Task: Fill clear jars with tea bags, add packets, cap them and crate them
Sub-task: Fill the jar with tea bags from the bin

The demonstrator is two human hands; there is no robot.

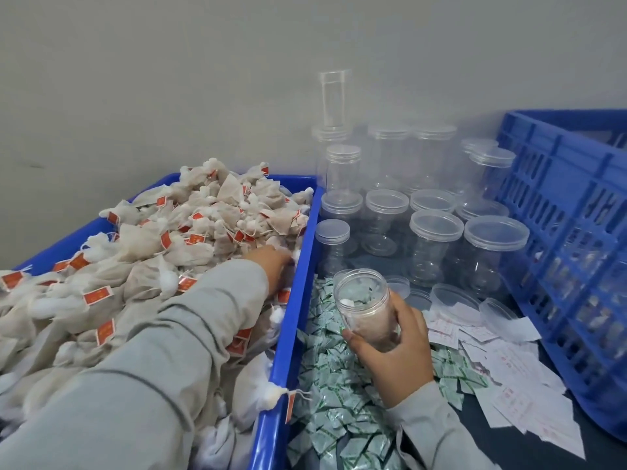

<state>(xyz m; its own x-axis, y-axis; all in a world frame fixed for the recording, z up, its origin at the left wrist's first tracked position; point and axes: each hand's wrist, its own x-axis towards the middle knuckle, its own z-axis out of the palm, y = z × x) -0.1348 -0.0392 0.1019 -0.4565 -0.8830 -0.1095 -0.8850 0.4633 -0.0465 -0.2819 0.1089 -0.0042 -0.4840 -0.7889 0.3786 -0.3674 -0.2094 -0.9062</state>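
My left hand [271, 262] reaches into the tea bags [190, 225] heaped in the blue bin [288, 330] on the left; I cannot tell how its fingers lie. My right hand [400, 344] grips an open jar [364, 307], tilted over the green packets [339, 395], with capped jars [434, 242] beyond and a blue crate [570, 232] far right.
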